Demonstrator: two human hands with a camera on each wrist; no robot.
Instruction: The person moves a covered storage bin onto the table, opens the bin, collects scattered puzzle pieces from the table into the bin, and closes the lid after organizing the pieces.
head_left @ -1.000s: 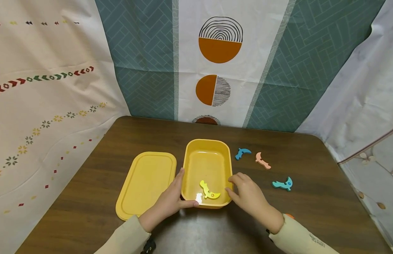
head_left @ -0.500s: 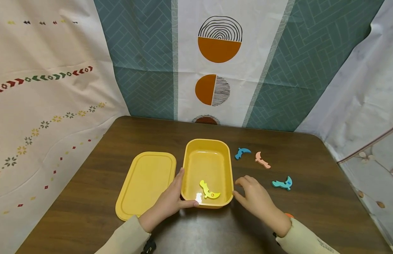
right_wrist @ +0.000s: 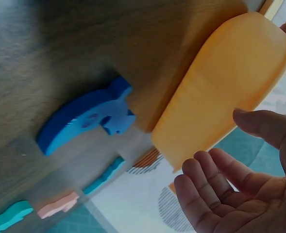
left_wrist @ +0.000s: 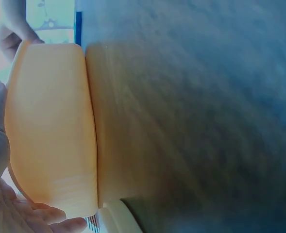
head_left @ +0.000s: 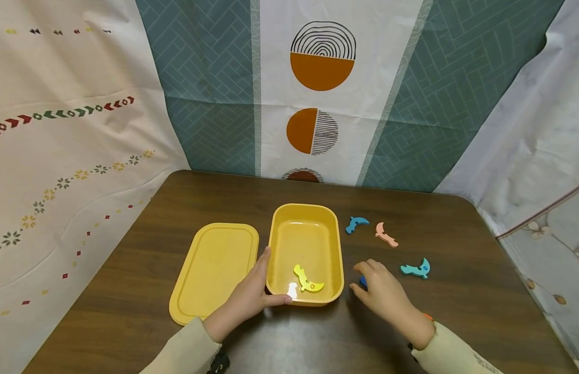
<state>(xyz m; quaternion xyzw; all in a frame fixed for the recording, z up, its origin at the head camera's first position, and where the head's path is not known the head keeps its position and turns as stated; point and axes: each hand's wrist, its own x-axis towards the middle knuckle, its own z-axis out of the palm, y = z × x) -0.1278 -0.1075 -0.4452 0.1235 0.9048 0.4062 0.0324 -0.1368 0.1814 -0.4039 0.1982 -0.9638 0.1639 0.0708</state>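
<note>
Yellow box (head_left: 304,239) open above; left grip (head_left: 252,291) blocks near-left corner.

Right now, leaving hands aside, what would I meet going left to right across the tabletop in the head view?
Flat yellow lid → yellow box → blue piece behind the right hand → pink piece → teal piece.

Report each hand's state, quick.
Left hand: open, touching the yellow box at its near left corner.
Right hand: open, holding nothing, beside the dark blue piece.
</note>
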